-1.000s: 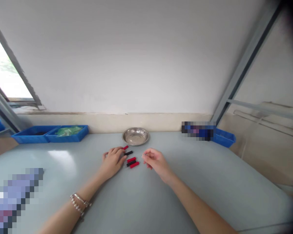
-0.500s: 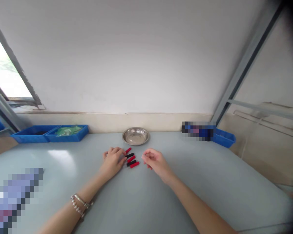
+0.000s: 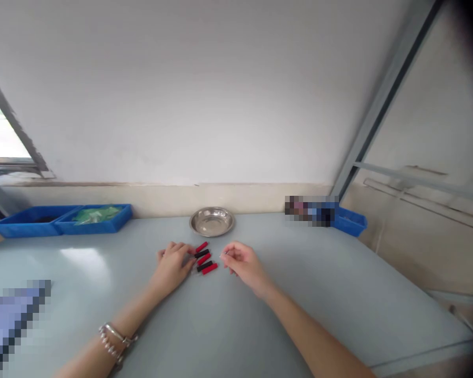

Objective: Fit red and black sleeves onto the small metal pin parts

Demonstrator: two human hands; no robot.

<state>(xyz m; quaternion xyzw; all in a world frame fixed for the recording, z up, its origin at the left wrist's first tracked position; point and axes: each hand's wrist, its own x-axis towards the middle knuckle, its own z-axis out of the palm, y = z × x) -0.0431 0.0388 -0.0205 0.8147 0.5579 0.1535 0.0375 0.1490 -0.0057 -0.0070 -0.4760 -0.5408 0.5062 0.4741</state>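
Note:
Several small red and black sleeve-like cylinders lie side by side on the table, among them a red one (image 3: 209,269) in front and a black one (image 3: 202,253) further back. Thin metal ends seem to stick out of some. Resting just left of them is my left hand (image 3: 174,265), its fingers bent and apart, with index finger and thumb at the cylinders' left ends. To their right, my right hand (image 3: 242,264) is held in a pinch, thumb against index finger. A tiny pale or metallic bit shows at the fingertips, too small to name.
Behind the hands stands a round metal dish (image 3: 212,221) near the wall. Blue trays (image 3: 89,227) sit at the back left, one with green plastic bags (image 3: 97,214). Another blue bin (image 3: 350,221) is at the back right, beside a blurred-out patch. A metal frame post rises on the right.
The whole view has shifted slightly, so everything sits a little further left. Both hands keep nearly the same pose, and the cylinders lie as before.

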